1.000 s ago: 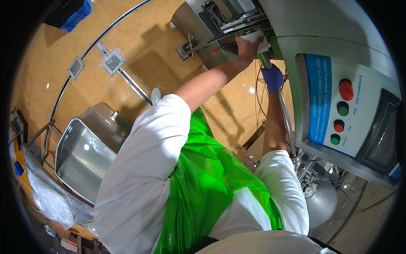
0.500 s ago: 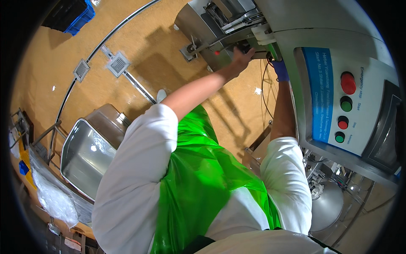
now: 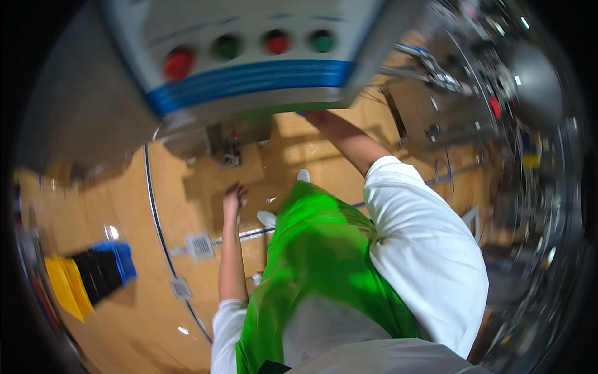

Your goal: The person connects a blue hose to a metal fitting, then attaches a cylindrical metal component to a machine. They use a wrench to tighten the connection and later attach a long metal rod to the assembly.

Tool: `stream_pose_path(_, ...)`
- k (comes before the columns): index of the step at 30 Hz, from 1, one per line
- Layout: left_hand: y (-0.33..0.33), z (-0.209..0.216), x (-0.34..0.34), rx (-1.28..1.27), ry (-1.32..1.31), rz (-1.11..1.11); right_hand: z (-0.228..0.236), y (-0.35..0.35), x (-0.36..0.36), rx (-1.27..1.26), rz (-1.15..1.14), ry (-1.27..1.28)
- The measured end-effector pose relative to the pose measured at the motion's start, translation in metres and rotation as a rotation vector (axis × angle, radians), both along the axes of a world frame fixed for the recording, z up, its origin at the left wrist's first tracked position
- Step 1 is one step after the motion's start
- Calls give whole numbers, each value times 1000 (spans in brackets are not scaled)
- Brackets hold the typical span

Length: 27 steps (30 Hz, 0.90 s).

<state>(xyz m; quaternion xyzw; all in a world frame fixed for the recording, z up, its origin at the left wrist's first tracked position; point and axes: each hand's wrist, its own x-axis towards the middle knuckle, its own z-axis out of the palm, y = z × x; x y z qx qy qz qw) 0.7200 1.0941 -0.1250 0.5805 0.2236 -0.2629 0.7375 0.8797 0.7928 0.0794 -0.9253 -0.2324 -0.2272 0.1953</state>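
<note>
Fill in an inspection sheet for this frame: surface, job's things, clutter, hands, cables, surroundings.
Surface: glossy tan floor with a metal rail curving across it and two square floor drains.
Job's things: grey machine overhead, with a control panel carrying red and green buttons above a blue stripe.
Clutter: blue, black and yellow crates on the floor at left.
Hands: left hand empty, fingers loosely curled, free in the air below the machine; right hand hidden behind the panel's lower edge, only the forearm shows.
Cables: thin dark wires on the floor at right, blurred.
Surroundings: steel pipework and a round vessel at upper right; green apron and white sleeves.
</note>
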Motion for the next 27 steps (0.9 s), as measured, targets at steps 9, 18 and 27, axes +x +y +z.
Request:
stream_pose_path(9, -32, -7, -30, 249, 139, -290, -89, -248, -119, 1316, -728, 607)
stream_pose_path(18, -257, 52, 62, 406, -529, -601, -99, -514, -130, 2266, -737, 60)
stream_pose_path(27, -507, 190, 146, 788, -1404, -681, -121, -612, -62, 2549, 8, -35)
